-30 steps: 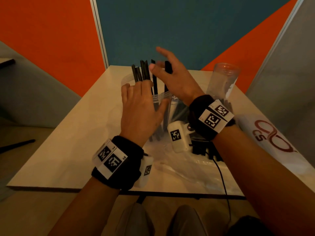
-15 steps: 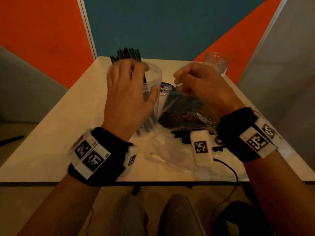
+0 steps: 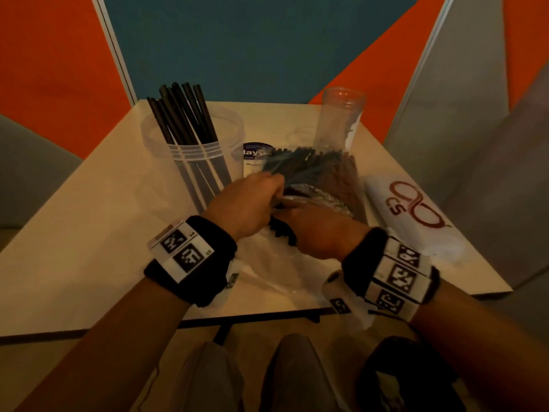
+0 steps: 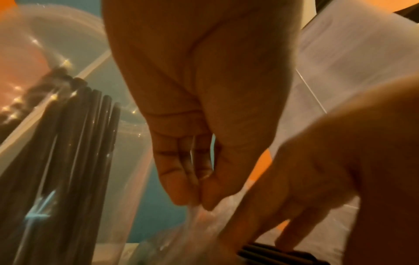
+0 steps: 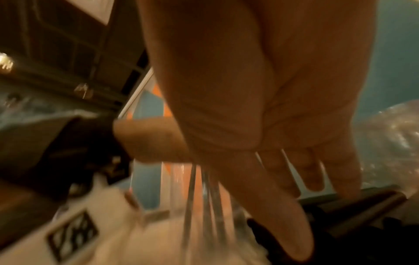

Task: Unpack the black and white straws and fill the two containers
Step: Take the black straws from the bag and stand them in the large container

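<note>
A clear tub (image 3: pixel 225 135) at the back left holds several black straws (image 3: pixel 184 114), which show close up through its wall (image 4: pixel 75 143) in the left wrist view. A taller clear container (image 3: pixel 338 120) stands at the back right with no straws seen in it. Between them lies a clear bag of black straws (image 3: pixel 315 173). My left hand (image 3: pixel 276 188) pinches the bag's plastic film (image 4: pixel 199 200) between thumb and fingers. My right hand (image 3: pixel 318 230) reaches into the bag mouth, fingers nearly straight, fingertips (image 5: pixel 344 191) resting on the black straw ends (image 5: pixel 362 202).
A white pack with a red logo (image 3: pixel 416 209) lies along the table's right edge. A dark round label (image 3: pixel 255 151) sits behind the bag. Loose clear plastic (image 3: pixel 282 269) covers the near table. Orange and teal partition walls close in the back and sides.
My left hand has left the tub of black straws and moved right to pinch the bag. My right hand has dropped lower onto the straws at the bag mouth.
</note>
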The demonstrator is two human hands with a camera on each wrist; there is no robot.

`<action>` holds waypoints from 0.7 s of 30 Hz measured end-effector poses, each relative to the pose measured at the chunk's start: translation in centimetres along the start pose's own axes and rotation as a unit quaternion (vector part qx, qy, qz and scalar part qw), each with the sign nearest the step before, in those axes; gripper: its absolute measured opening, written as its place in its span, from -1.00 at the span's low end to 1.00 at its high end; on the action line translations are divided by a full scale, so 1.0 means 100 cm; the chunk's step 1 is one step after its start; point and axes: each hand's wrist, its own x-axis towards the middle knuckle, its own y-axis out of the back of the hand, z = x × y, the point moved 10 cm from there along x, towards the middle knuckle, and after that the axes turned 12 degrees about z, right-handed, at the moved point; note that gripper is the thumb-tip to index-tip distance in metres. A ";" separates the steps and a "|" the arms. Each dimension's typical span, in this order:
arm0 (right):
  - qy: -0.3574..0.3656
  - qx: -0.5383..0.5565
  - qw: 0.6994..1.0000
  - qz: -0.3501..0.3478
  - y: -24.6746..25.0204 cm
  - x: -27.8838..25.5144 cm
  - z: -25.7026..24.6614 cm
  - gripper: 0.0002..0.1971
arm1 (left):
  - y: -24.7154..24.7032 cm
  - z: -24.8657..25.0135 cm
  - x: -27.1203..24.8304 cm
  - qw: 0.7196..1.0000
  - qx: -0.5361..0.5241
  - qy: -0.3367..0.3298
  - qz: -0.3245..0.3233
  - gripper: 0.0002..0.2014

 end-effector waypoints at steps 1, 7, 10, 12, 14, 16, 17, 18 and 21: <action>-0.007 -0.029 1.000 0.001 -0.004 0.002 0.002 -0.46 | 0.005 -0.001 0.002 1.000 -0.019 0.011 0.015 -0.86; -0.053 -0.138 0.987 -0.062 -0.020 0.006 0.016 -0.49 | 0.022 -0.001 0.007 0.996 -0.065 0.030 0.051 -0.82; -0.009 -0.147 0.989 -0.016 -0.011 0.010 0.007 -0.52 | 0.020 -0.004 0.006 0.996 -0.071 0.036 0.051 -0.82; 0.013 -0.158 0.987 -0.001 -0.007 0.009 0.002 -0.51 | 0.018 -0.006 0.004 0.995 -0.076 0.035 0.050 -0.83; 0.020 -0.164 0.986 0.004 -0.005 0.008 0.000 -0.50 | 0.017 -0.007 0.003 0.995 -0.079 0.035 0.050 -0.83; 0.020 -0.160 0.987 0.014 -0.005 0.008 -0.001 -0.51 | 0.015 -0.008 0.002 0.995 -0.080 0.038 0.050 -0.84; 0.023 -0.151 0.988 0.029 -0.005 0.009 -0.001 -0.53 | 0.013 -0.009 0.002 0.995 -0.081 0.039 0.050 -0.84; 0.031 -0.135 0.989 0.047 -0.003 0.009 -0.004 -0.55 | 0.013 -0.010 0.002 0.995 -0.080 0.038 0.050 -0.84; 0.052 -0.099 0.991 0.075 0.001 0.006 -0.013 -0.64 | 0.012 -0.013 0.003 0.995 -0.076 0.032 0.054 -0.86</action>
